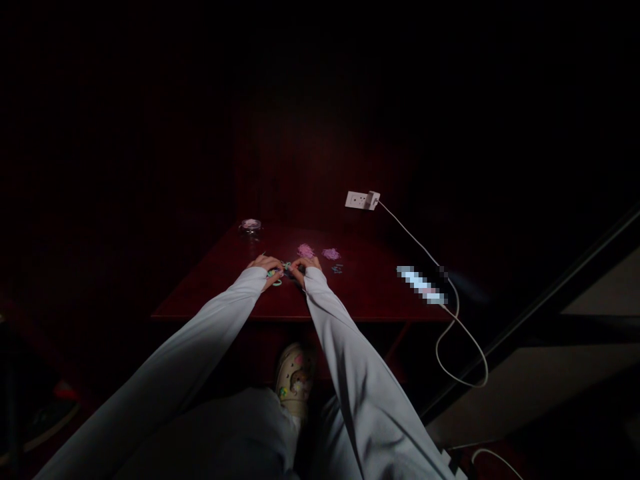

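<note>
Above the table, my left hand [267, 264] and my right hand [303, 265] are close together with fingers bent inward in a pinch. Between their fingertips is a small green and pastel strand [287, 266], too small to make out in detail. More of the pastel-coloured loops [277, 283] show below my left hand, partly hidden by it. Just beyond my right hand lies a pink pile of thin small pieces [305, 250]. To its right are a purple pile [331, 254] and several loose blue pieces [337, 269].
A round clear container [251, 225] stands at the dark red table's [210, 293] back left. A phone-like blurred device [423, 285] lies at the right edge, with a white cable [415, 239] running to a wall socket [356, 200]. Below is a shoe [295, 380].
</note>
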`<action>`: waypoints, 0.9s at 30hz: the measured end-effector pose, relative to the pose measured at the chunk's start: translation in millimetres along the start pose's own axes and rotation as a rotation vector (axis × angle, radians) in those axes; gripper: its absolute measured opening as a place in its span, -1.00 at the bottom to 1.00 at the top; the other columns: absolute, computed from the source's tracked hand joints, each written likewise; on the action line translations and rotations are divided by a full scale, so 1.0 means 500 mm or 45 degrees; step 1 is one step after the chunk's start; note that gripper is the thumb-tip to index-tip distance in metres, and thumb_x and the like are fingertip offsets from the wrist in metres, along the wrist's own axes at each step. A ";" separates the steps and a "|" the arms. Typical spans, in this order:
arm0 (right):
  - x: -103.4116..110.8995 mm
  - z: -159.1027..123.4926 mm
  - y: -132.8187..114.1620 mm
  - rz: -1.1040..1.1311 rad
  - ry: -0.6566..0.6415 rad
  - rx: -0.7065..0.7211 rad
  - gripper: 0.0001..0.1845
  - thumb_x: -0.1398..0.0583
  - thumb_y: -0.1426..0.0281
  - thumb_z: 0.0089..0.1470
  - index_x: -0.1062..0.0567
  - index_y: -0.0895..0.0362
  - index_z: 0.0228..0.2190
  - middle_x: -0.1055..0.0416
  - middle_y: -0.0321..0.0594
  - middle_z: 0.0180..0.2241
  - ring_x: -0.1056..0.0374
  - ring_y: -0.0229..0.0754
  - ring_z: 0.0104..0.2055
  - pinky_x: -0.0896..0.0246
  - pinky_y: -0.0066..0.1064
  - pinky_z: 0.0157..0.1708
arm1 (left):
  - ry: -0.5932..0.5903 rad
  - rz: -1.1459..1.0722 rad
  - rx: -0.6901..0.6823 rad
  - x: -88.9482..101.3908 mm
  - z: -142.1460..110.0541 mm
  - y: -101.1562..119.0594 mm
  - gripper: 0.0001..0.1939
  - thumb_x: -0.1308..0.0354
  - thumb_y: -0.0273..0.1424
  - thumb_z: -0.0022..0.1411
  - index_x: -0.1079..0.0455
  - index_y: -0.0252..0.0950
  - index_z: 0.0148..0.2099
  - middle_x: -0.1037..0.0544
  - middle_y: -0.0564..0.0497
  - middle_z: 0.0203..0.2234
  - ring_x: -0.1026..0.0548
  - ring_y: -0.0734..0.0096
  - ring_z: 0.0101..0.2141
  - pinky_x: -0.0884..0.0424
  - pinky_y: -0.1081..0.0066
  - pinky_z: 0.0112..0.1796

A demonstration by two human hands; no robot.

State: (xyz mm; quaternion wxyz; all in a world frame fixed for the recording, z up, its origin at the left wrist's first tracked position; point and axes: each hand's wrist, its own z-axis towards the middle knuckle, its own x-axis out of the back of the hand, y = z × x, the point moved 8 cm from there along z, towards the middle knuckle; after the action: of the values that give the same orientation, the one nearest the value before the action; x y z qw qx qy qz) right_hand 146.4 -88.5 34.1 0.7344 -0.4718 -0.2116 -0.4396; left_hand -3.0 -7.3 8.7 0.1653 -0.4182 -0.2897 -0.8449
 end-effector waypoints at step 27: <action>-0.001 -0.008 -0.027 0.025 -0.065 0.030 -0.92 -0.37 0.33 0.25 -0.65 0.02 -0.32 -0.59 -0.26 -0.23 -0.36 -0.09 -0.01 -0.21 -0.27 0.09 | 0.031 -0.015 0.037 0.000 0.010 -0.031 -0.76 -0.17 -0.24 0.39 -0.62 -0.05 0.00 -0.71 -0.01 -0.03 -0.47 0.05 0.04 -0.36 0.14 0.04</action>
State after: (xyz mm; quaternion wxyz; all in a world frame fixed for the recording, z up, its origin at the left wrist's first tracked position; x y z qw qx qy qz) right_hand 134.2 -93.9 38.7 0.7385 -0.4763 -0.2309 -0.4177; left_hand -8.0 7.8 5.8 0.1698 -0.4036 -0.3025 -0.8466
